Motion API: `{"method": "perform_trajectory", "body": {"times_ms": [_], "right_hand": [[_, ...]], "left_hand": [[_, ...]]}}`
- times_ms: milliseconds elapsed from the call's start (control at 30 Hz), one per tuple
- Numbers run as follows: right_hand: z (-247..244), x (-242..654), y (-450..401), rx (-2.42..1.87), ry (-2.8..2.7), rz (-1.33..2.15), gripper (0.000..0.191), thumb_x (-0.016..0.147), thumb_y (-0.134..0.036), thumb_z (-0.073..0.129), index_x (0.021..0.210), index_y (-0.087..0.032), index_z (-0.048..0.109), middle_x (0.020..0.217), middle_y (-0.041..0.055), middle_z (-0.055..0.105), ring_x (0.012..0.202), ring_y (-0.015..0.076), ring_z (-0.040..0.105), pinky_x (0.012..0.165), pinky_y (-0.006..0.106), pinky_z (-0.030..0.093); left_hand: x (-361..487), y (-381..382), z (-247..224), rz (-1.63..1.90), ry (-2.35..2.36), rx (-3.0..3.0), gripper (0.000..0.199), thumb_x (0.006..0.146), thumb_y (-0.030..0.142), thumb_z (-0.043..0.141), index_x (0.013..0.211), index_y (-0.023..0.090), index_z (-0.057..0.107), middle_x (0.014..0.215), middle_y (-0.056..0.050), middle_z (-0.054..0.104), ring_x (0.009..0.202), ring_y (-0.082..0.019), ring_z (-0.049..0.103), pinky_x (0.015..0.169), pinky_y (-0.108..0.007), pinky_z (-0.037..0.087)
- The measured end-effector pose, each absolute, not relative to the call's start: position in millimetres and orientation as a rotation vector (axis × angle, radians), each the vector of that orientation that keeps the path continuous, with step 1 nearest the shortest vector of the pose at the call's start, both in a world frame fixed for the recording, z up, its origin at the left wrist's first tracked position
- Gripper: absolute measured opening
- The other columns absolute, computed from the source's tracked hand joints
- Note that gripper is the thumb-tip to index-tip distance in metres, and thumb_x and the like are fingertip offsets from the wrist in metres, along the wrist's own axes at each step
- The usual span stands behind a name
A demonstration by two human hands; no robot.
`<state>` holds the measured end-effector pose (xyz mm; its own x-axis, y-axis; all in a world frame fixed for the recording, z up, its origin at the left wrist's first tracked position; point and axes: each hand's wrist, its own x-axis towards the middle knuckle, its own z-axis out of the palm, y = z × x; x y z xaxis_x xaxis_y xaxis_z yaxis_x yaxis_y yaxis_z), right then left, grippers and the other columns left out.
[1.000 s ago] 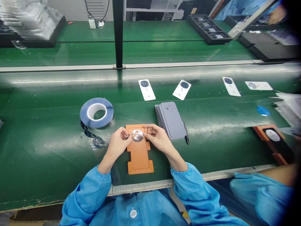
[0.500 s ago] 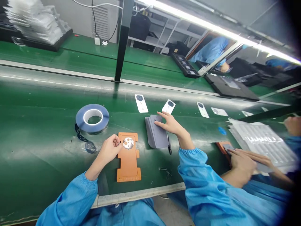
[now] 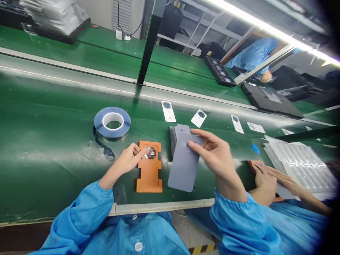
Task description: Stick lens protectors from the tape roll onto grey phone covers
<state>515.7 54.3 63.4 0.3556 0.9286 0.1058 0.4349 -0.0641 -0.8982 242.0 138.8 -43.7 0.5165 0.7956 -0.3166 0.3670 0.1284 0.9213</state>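
Note:
My right hand (image 3: 220, 156) pinches a flat grey phone back panel (image 3: 183, 166) by its upper right edge, tilted and lifted in front of a stack of similar grey panels (image 3: 173, 136). Several small holes show near the panel's top. My left hand (image 3: 129, 159) is closed, its thumb and fingertips at the left edge of a round, shiny film piece with holes (image 3: 152, 153). Whether anything is between these fingers is hidden. That round piece lies on the upper part of an orange fixture plate (image 3: 149, 179). Left of it stands a blue tape roll (image 3: 103, 131) with a dark strip of round pieces (image 3: 107, 152) trailing off.
White cards with dark circles (image 3: 168, 111) lie along the back of the green bench (image 3: 53, 141). At right, a co-worker's hands (image 3: 265, 180) work over another orange fixture (image 3: 255, 163), beside clear plastic trays (image 3: 302, 159). A dark post (image 3: 148, 49) rises behind.
My right hand has taken a grey panel off the stack and brought it nearer and up. My left fingertips have moved onto the round piece's edge. The view has shifted slightly.

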Motion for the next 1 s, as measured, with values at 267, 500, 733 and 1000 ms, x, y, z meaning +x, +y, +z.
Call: {"method": "perform_trajectory", "body": {"times_ms": [267,500,733,1000], "right_hand": [[6.3,449.6,56.6,-1.51,-1.131,0.977,0.034,0.084,-0.045,0.077,0.11,-0.025,0.071,0.101,0.0063,0.076,0.087,0.0237,0.073,0.082,0.04,0.062],[4.3,444.4,61.8,-1.534,-1.086,1.026,0.041,0.081,-0.049,0.078,0.111,-0.023,0.07,0.097,0.0066,0.076,0.086,0.0243,0.074,0.08,0.04,0.063],[-13.3,439.6,59.1,-1.47,-1.107,1.046,0.036,0.083,-0.048,0.077,0.109,-0.025,0.068,0.105,0.006,0.074,0.089,0.0228,0.073,0.086,0.04,0.062],[-30.8,441.8,61.4,-1.453,-1.132,1.033,0.039,0.084,-0.051,0.075,0.113,-0.026,0.067,0.115,0.0071,0.071,0.1,0.0243,0.071,0.093,0.041,0.06]], "left_hand": [[230.3,138.7,-36.2,0.226,0.967,1.678,0.046,0.075,0.063,0.071,0.084,0.024,0.049,0.078,0.002,0.062,0.066,-0.016,0.053,0.057,-0.027,0.036],[229.9,136.7,-35.0,0.207,0.94,1.794,0.053,0.062,0.06,0.081,0.081,0.024,0.048,0.076,0.003,0.057,0.063,-0.015,0.045,0.054,-0.028,0.031],[231.6,133.6,-38.1,0.236,0.931,1.846,0.049,0.068,0.057,0.079,0.079,0.024,0.044,0.074,0.004,0.055,0.064,-0.016,0.046,0.056,-0.029,0.032],[231.4,133.8,-42.1,0.223,0.917,1.835,0.042,0.071,0.049,0.077,0.08,0.025,0.044,0.073,0.004,0.056,0.064,-0.017,0.05,0.056,-0.029,0.032]]}}
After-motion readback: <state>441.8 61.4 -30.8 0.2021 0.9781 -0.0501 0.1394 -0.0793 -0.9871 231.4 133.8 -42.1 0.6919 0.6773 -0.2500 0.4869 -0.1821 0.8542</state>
